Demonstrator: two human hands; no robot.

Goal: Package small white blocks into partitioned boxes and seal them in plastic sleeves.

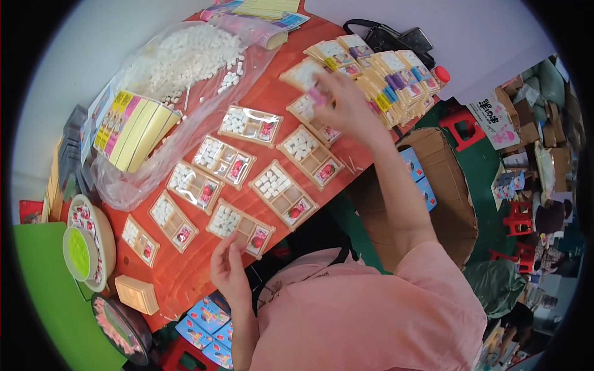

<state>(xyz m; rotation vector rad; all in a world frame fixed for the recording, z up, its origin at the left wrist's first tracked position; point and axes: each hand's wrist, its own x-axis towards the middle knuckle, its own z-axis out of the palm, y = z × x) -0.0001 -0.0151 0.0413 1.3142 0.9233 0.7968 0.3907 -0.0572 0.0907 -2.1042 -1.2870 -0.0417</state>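
Note:
My right hand (346,105) grips a light wooden compartment tray (301,75) at the far right of the table. White cube-like pieces fill part of this slightly blurred tray, and something pink shows by my fingers. Just below it lies a similar tray (304,109), partly covered by my hand. My left hand (229,269) is at the near edge with loosely bent fingers and nothing visible in them. Its fingertips are beside a tray (224,221) of white pieces with a red-and-pink packet in one compartment. Several like trays, such as this one (272,187), lie in rows between my hands.
A clear plastic bag (185,59) heaped with white pieces spreads over the far left. Stacked filled trays (396,80) stand at the far right near a black bag (396,40). Bowls (79,250) sit at the left edge. An open cardboard box (448,185) stands on the right.

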